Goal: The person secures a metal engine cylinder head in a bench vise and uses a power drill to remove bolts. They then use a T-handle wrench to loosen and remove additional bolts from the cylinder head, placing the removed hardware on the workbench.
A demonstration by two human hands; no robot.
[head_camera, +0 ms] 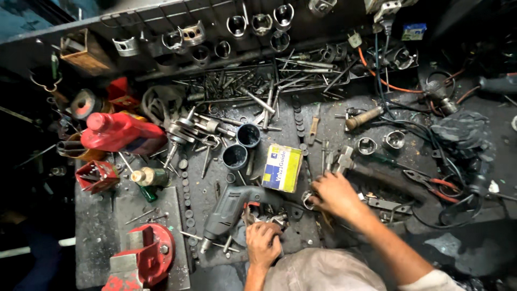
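My left hand (pixel 262 243) is closed over a small metal part at the near edge of the grimy workbench (pixel 97 237), just right of a grey electric drill (pixel 229 209). What the part is stays hidden under the fingers. My right hand (pixel 334 195) reaches out flat over the bench, with its fingertips on a small metal ring (pixel 307 200) below a yellow and blue cardboard box (pixel 281 167). A metal hammer head (pixel 343 159) lies just beyond that hand.
A red vise (pixel 142 260) stands at the near left. A red plastic bottle (pixel 121 133) lies on the left. Two dark cups (pixel 241 145), loose valves, bolts and washers cover the middle. Red-handled pliers (pixel 433 185) and black cables lie right. Pistons hang on the back rail (pixel 188 33).
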